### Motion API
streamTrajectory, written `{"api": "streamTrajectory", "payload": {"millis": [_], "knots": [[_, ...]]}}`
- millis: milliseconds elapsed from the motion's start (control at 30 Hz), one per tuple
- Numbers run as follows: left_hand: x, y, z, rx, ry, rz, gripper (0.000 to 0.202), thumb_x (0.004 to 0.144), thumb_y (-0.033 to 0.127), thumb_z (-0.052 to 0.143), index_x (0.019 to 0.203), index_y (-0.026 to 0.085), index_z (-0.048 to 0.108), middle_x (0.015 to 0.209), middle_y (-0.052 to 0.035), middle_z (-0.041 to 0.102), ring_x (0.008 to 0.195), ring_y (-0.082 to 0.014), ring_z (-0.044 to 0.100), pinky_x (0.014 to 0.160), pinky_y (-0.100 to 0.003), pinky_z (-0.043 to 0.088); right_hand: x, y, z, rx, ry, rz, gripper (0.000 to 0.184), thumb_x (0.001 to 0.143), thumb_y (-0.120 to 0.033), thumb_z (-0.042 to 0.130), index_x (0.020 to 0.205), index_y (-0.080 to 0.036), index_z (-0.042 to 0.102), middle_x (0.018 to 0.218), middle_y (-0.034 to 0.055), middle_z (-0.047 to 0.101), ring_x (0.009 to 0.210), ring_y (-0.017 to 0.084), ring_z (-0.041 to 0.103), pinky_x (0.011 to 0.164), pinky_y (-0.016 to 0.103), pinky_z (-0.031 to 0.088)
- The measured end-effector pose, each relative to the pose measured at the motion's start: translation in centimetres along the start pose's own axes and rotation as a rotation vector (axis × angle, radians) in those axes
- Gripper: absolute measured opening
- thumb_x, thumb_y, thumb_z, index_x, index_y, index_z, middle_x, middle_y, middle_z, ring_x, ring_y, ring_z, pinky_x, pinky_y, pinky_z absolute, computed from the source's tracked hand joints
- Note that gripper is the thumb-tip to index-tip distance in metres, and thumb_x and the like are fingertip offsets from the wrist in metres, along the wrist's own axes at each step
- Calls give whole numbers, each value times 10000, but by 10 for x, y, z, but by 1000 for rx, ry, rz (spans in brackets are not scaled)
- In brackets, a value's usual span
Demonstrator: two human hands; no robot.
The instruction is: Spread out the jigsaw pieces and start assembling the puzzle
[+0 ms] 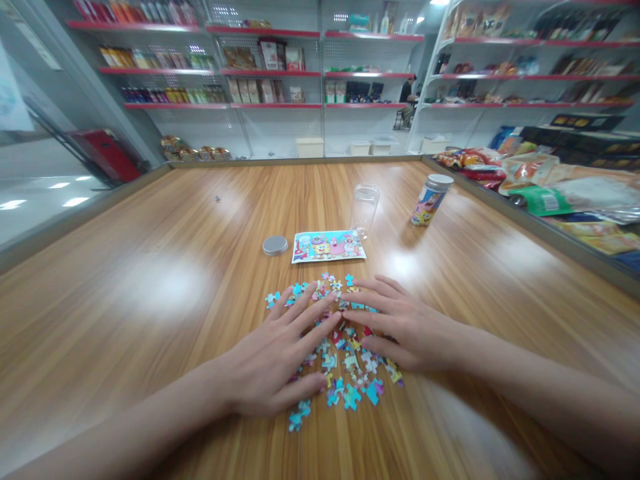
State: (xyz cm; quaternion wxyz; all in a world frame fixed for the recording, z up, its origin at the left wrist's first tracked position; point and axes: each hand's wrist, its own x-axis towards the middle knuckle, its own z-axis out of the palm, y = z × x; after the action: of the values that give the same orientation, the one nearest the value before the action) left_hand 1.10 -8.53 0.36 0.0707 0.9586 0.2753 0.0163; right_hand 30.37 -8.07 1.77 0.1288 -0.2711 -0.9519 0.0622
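Note:
A loose spread of small jigsaw pieces (pixel 351 363) in blue, yellow, pink and red lies on the wooden table (pixel 150 360). My left hand (pixel 280 353) rests palm down over the left part of the spread, fingers stretched out and apart. From the right, my right hand (pixel 395 323) lies flat over the pieces with its fingers extended, its fingertips close to those of the left. Both hands cover some pieces, and neither grips anything visible. Just beyond the pieces is a cartoon picture card (pixel 329 247).
Left of the card sits a round silver lid (pixel 275 245). A clear jar (pixel 365 207) stands behind it, and a cartoon-printed canister (pixel 431 200) is farther right. One tiny piece (pixel 217 198) lies far left. Snack packages (pixel 565 180) border the right edge; stocked shelves (pixel 273 72) rise behind.

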Motion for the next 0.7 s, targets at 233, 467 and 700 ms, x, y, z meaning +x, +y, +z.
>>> {"api": "streamTrajectory", "payload": {"millis": [233,467,700], "knots": [[1,1,1,-4,-38,-24,849,991,633,378,1597,270,-93,1676,-64,-37,1551,-376,7,1228,-651,99,-1,-10,15,4,-99,139,686,1020,-538,422,1586,-185,263,1645,132,247,1526,340,214,1206,607,231],[-3,-8,7,23,81,-239,789,1009,603,361,1611,257,-15,1677,-79,23,1544,-398,24,1216,-666,128,-3,-9,19,-47,-33,210,699,1032,-511,411,1601,-165,200,1653,147,199,1535,367,158,1218,619,201],[-1,-9,9,31,30,-250,829,992,645,361,1612,237,-8,1676,-74,-8,1545,-393,43,1229,-645,142,-4,-7,23,-36,-89,214,726,1035,-507,387,1601,-109,167,1654,174,156,1540,345,140,1233,591,215]]}}
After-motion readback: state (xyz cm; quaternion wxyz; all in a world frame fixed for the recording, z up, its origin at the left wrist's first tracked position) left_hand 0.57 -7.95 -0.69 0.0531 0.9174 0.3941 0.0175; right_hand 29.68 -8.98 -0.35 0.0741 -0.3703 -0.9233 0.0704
